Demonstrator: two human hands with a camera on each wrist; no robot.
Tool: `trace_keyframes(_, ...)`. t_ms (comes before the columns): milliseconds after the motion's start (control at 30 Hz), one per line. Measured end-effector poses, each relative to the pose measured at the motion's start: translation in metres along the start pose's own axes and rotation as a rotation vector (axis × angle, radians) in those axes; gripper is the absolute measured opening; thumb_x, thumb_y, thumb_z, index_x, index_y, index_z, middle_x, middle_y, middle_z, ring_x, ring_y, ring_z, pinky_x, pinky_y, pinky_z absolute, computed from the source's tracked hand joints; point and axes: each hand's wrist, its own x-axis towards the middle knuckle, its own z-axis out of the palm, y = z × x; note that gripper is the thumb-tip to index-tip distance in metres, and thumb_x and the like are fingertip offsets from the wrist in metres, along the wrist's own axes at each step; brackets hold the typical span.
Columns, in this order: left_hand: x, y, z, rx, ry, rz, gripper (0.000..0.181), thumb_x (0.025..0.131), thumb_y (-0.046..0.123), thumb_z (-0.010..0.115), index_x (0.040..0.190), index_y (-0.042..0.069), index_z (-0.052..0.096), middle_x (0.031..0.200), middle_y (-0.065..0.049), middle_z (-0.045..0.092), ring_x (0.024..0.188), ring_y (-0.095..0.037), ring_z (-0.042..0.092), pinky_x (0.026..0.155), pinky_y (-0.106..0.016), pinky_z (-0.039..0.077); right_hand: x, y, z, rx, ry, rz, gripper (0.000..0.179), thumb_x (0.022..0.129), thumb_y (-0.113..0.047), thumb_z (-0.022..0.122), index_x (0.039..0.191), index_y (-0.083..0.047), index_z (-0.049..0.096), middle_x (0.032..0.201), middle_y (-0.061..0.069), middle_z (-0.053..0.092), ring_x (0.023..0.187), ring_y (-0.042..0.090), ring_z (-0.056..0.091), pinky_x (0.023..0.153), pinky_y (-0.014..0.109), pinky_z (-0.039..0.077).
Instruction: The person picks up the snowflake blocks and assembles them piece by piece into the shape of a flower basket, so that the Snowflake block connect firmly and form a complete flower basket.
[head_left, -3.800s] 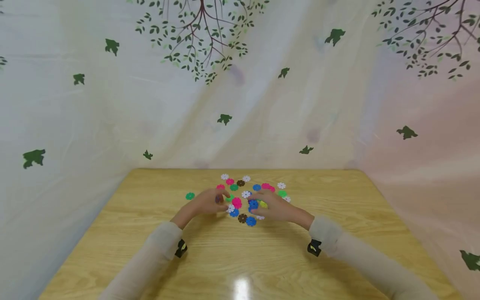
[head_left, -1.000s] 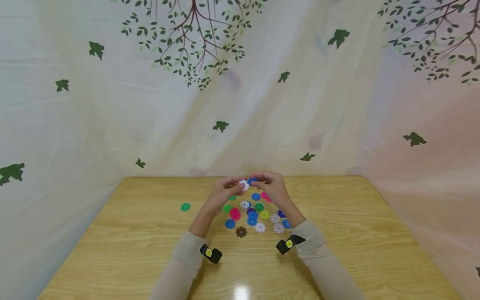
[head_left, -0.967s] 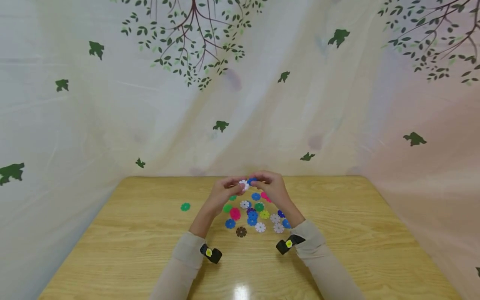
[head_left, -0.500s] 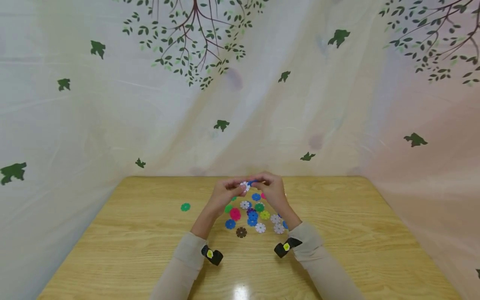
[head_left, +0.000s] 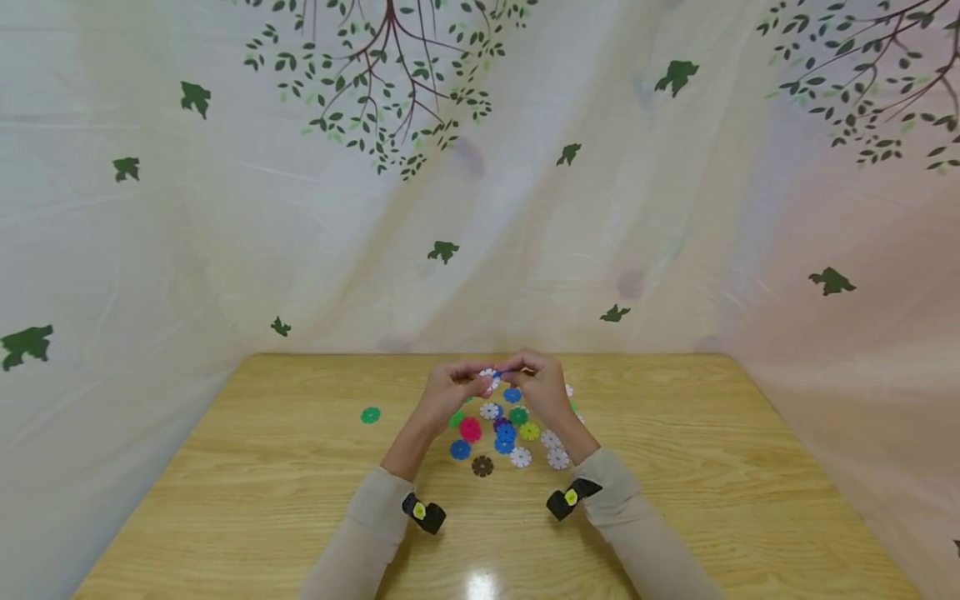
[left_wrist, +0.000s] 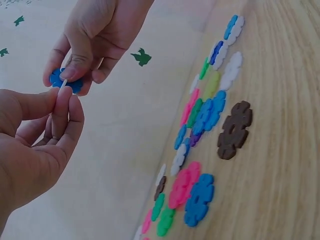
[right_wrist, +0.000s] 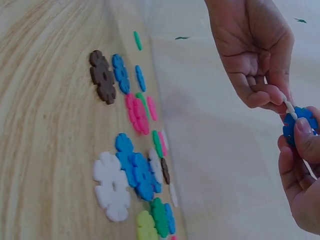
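Observation:
Above the table, my left hand [head_left: 441,400] pinches a white plastic snowflake disc [head_left: 489,380] between thumb and fingers. My right hand [head_left: 547,393] pinches a blue snowflake disc [left_wrist: 76,86]. The two discs meet at their notched rims and stand crosswise to each other, the white one edge-on in both wrist views. Whether their slots are fully pressed together I cannot tell, as fingertips cover part of the join. Below the hands lie several loose discs, among them a pink one [head_left: 470,429], a brown one [head_left: 482,466] and a yellow one [head_left: 529,431].
The discs lie scattered on a wooden table [head_left: 300,500], some overlapping. One green disc [head_left: 371,415] lies apart on the left. Behind the table hangs a pale cloth [head_left: 360,250] printed with leaves and branches. A small black camera is strapped at each wrist.
Earliest, both hands were spread low over the loose discs; they then lifted a white and a blue disc together. Over the last second the blue disc has turned edge-on and the hands have sunk slightly.

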Motion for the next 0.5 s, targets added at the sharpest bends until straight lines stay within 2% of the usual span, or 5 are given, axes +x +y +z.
trace_keyframes(100,0.001,0.002,-0.002,0.018,-0.022,0.012,0.029,0.1,0.006,0.063,0.126,-0.005,0.067,0.086,-0.001,0.067,0.08,-0.012,0.069,0.093,-0.045,0.059,0.002,-0.002,-0.002,-0.003,-0.01,0.01,0.007,0.09,0.009,0.069,0.092,0.006,0.075,0.091,0.024,0.071,0.072,0.005,0.064,0.066,0.028,0.059)
trace_keyframes(167,0.002,0.003,-0.004,0.008,-0.031,0.004,0.031,0.101,0.007,0.061,0.13,-0.002,0.066,0.09,-0.002,0.066,0.082,-0.012,0.069,0.093,-0.046,0.059,0.003,-0.003,-0.003,-0.003,-0.017,0.013,0.007,0.091,0.005,0.07,0.096,0.005,0.076,0.095,0.025,0.071,0.075,0.005,0.064,0.067,0.024,0.057)
trace_keyframes(233,0.003,0.004,-0.005,-0.021,-0.039,-0.008,0.034,0.102,0.006,0.059,0.135,0.0,0.063,0.095,-0.003,0.064,0.084,-0.011,0.07,0.092,-0.044,0.06,0.004,-0.003,-0.003,-0.013,-0.032,0.012,0.01,0.093,0.001,0.071,0.1,0.005,0.076,0.098,0.025,0.072,0.077,0.007,0.065,0.067,0.023,0.056)
trace_keyframes(333,0.005,0.004,-0.008,-0.079,-0.037,-0.035,0.038,0.102,0.004,0.058,0.139,0.0,0.058,0.098,-0.004,0.063,0.083,-0.011,0.071,0.088,-0.04,0.062,0.005,-0.003,-0.005,-0.036,-0.074,0.011,0.016,0.094,-0.003,0.071,0.107,0.005,0.075,0.104,0.026,0.073,0.085,0.018,0.07,0.069,0.023,0.058)
trace_keyframes(500,0.008,0.003,-0.013,-0.147,0.014,-0.022,0.038,0.1,0.0,0.058,0.137,-0.008,0.055,0.097,-0.005,0.061,0.082,-0.014,0.072,0.082,-0.032,0.063,0.008,-0.005,-0.013,-0.125,-0.19,0.077,0.033,0.095,-0.006,0.071,0.126,0.002,0.068,0.111,0.023,0.073,0.101,0.032,0.071,0.08,0.024,0.059)
